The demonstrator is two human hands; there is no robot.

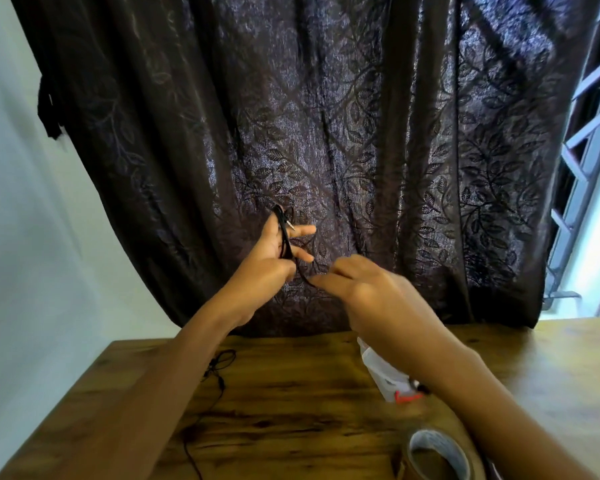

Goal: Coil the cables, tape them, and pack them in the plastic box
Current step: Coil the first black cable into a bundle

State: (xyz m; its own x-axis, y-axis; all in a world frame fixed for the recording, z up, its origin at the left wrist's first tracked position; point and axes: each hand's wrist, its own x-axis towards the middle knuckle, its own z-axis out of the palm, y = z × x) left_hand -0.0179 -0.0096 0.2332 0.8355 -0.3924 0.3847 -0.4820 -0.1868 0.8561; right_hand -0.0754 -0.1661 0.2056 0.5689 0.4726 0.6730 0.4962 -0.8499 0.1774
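My left hand [274, 261] is raised in front of the curtain with a thin black cable [284, 237] looped round its spread fingers; a metal plug tip sticks out near the index finger. My right hand [357, 285] pinches the cable's free run just right of the left hand. On the table, more black cable [219, 367] lies under my left forearm. A roll of brown tape [437, 455] sits at the front right. A clear plastic box [383, 372] with something red inside is partly hidden behind my right forearm.
The wooden table [291, 403] runs from the curtain to the bottom edge. A dark leaf-patterned curtain [326, 133] hangs behind it. A white wall stands at left and a barred window [589, 150] at right.
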